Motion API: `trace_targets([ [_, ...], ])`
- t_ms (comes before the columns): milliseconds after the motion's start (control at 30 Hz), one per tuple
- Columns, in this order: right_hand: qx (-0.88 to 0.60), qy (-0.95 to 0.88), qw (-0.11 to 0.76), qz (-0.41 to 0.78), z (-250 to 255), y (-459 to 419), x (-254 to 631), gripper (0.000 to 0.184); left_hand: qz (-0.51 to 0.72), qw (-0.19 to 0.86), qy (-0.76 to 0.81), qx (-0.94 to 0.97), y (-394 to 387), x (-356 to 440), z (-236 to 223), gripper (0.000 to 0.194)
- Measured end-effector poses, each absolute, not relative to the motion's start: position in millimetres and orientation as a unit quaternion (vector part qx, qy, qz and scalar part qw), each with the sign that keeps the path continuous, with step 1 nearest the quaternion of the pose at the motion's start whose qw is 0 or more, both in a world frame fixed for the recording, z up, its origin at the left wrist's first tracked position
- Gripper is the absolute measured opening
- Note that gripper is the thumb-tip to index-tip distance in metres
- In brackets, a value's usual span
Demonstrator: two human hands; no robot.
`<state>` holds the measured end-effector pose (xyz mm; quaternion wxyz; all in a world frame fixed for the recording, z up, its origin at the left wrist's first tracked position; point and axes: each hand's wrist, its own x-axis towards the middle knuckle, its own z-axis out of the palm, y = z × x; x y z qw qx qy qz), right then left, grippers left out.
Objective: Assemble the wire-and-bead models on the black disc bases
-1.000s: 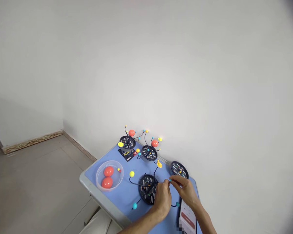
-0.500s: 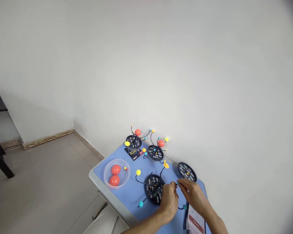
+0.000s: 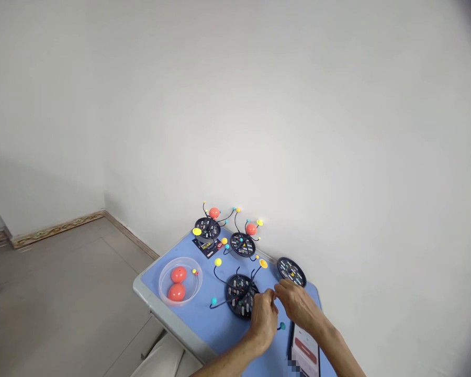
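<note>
A solar system model with a round black base (image 3: 237, 306) stands on the table, its curved black arms carrying a yellow ball (image 3: 218, 262), an orange ringed ball (image 3: 263, 264), a blue ball (image 3: 214, 301) and a teal ball (image 3: 282, 325). At its right side, my left hand (image 3: 264, 314) is closed around one of the arms, which its fingers hide. My right hand (image 3: 298, 302) pinches at that arm's end, fingertips almost touching the left ones. The small blue ball in its fingers is covered now.
Two models with red balls (image 3: 251, 229) stand by the wall, one beside a printed card (image 3: 208, 248). A clear round tub (image 3: 199, 289) at left holds two red balls and small beads. Another black base (image 3: 291, 271) lies behind my right hand; a phone (image 3: 305, 350) is below.
Both hands and the table sit slightly further left in view. The model's base has tilted or turned a little, and its left blue ball is higher. The pinched small blue ball is now hidden.
</note>
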<state>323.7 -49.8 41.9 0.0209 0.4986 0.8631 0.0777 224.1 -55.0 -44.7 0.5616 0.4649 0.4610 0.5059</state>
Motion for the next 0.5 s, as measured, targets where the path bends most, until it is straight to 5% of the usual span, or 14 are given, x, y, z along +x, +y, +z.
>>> trace_targets([
  [500,0.52,0.848,0.046,0.091,49.0,-51.3,314.0,0.032,0.509,0.521,0.468,0.5,-54.2,223.4,-45.8,0.024],
])
